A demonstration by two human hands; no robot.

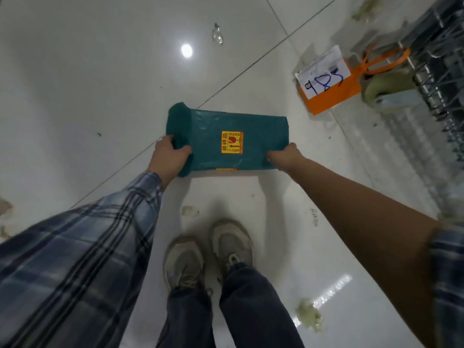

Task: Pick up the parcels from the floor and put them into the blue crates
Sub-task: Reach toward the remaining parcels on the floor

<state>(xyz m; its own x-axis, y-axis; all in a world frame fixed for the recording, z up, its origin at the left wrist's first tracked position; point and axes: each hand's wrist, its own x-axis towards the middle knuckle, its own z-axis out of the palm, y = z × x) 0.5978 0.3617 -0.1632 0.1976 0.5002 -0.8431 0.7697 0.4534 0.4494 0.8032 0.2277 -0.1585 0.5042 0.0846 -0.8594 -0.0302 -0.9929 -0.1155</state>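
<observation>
Fingers of both hands grip the short ends of the green parcel (227, 140), held out in front of the person above the floor (88, 84).

Largest first: the white tiled floor spreads under everything, and the parcel's long axis runs left to right across the body, level with both arms stretched forward. The left hand (170, 156) wraps the rolled left end, its thumb on top near the yellow fragile sticker (232, 142) and its fingers (167, 140) curled round the outer edge; the right hand (283, 155) pinches the right end from the near side, its fingers mostly hidden beneath the wrap. Both hands sit equally near, one at each end. An orange tag (329, 87) with a handwritten number lies well apart to the right, beside a wire cart (431, 79). No blue crate shows, so the carry probably needs a turn first.
</observation>
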